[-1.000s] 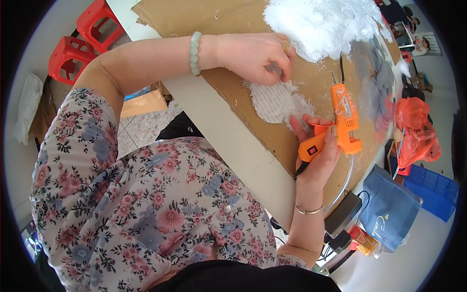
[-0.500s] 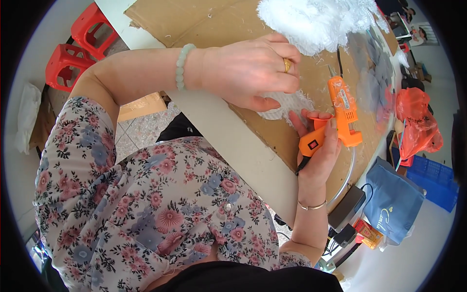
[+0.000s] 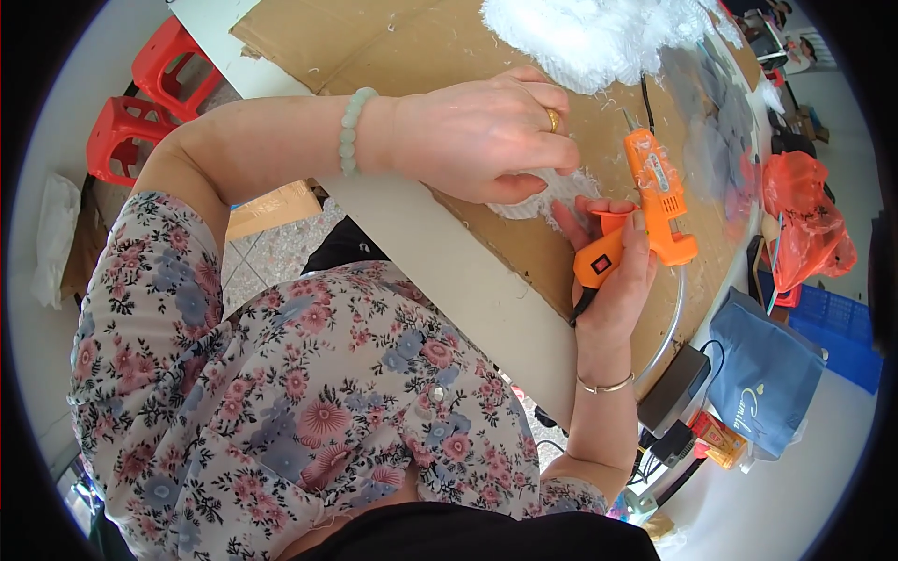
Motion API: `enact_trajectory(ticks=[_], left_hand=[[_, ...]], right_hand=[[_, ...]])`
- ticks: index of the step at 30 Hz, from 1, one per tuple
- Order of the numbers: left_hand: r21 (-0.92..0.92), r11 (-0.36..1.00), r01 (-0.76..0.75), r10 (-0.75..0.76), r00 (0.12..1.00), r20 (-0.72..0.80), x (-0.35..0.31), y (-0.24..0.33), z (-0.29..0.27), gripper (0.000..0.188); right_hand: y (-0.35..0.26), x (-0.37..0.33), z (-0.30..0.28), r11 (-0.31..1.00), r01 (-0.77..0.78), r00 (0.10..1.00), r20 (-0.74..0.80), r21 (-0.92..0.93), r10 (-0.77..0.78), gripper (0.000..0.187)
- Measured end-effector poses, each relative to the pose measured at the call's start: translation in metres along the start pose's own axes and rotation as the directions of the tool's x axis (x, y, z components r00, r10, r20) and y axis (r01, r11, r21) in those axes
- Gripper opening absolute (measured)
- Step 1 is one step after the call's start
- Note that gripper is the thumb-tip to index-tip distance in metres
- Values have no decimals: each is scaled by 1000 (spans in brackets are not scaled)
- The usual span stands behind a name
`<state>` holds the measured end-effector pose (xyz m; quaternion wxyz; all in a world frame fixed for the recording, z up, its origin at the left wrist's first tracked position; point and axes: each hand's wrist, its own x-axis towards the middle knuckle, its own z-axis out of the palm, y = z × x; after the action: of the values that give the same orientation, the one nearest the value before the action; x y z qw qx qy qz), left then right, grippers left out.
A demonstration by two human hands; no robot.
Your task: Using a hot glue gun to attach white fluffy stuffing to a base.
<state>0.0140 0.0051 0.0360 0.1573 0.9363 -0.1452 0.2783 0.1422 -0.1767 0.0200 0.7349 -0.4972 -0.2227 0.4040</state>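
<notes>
Fingers of your left hand now press down on the fluffy white patch; beside it, your right hand grips the orange plastic glue gun.

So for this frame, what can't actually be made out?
Head view only:
- White fluffy piece: mostly hidden under the left hand; its shape cannot be told.
- Glue gun trigger: covered by the right hand, so whether it is squeezed is unclear.
- White fluffy pile: cut off by the top edge.
- Items around the blue bag: too small and bent by the fisheye rim.
</notes>
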Motion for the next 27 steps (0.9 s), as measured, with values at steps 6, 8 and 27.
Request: enact_trajectory(ticks=[6,8,27], left_hand=[[-4,996,85,-84,989,121,13,-5,22,25],[-53,993,104,-96,986,135,15,-3,24,25],[158,986,-50,14,975,223,35,2,44,37]], right_hand=[[3,0,-1,999,16,1000,-11,37,-16,26],[2,-1,-3,1000,10,1000,-18,21,-10,27],[-20,6,-24,999,10,977,-213,-35,-17,27]])
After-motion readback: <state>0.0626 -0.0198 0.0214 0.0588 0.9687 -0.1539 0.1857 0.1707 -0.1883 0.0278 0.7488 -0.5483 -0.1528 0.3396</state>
